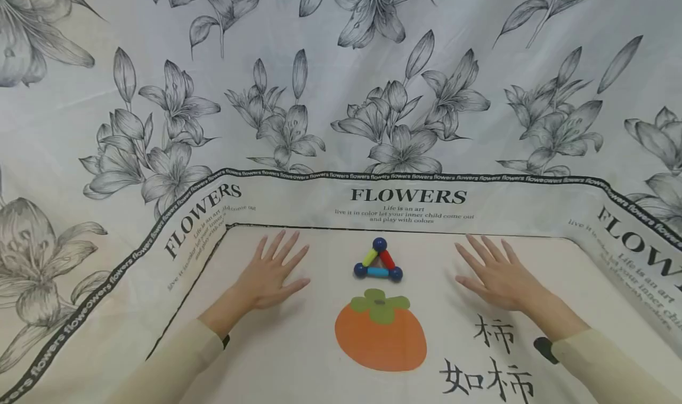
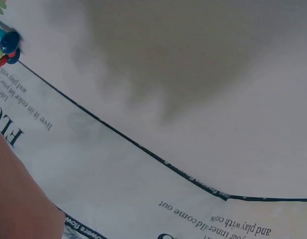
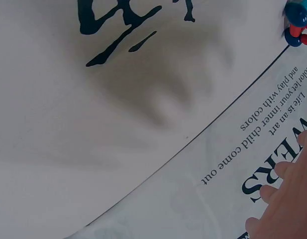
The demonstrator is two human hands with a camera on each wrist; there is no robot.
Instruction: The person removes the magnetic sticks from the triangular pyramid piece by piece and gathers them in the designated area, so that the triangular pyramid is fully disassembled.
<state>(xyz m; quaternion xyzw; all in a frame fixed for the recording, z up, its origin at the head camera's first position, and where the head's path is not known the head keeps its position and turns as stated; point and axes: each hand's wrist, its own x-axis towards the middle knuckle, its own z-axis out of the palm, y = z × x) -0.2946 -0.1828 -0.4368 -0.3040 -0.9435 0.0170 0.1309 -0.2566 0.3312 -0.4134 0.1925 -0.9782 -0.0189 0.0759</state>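
A small triangle of magnetic rods and balls (image 1: 378, 272) lies on the cloth between the two hands, touched by neither. Dark blue balls mark its corners; yellow-green, red and light blue rods join them. To its left my left hand (image 1: 273, 276) is spread, palm down, holding nothing. My right hand (image 1: 492, 276) is spread the same way on the other side. Whether the palms touch the cloth, I cannot tell. The left wrist view catches part of the toy (image 2: 10, 42) at its edge and part of the left hand (image 2: 24, 199). In the right wrist view, fingers (image 3: 285, 204) look straight.
The pale cloth (image 1: 298, 333) bears a printed orange persimmon (image 1: 380, 342) and dark written characters (image 1: 487, 380). A black-edged border with FLOWERS lettering (image 1: 408, 196) runs round it. Behind rises a flower-patterned cloth (image 1: 319, 96). Dark bands show at both sleeve cuffs.
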